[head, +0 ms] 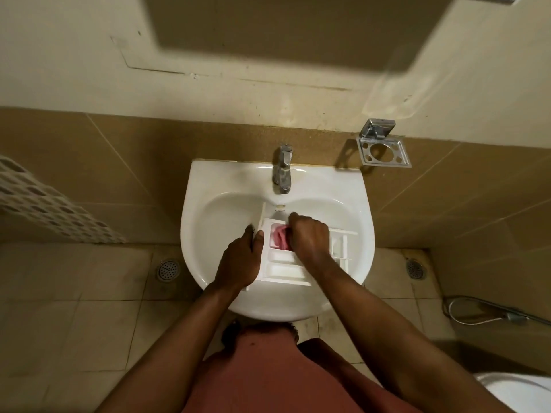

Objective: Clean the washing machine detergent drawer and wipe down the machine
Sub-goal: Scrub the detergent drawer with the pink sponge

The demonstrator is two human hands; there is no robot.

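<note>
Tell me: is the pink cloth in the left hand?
No, the right hand holds the pink cloth inside the drawer while the left hand grips the drawer's edge.

Nothing here can be read. A tiny dark mark sits on the white sink just below the tap, too small to make out. The detergent drawer shows no legible lettering.

Both bare forearms reach forward and converge; left hand pinches the drawer edge with thumb and fingers; right hand knuckles up, fingers curled round the cloth
</note>
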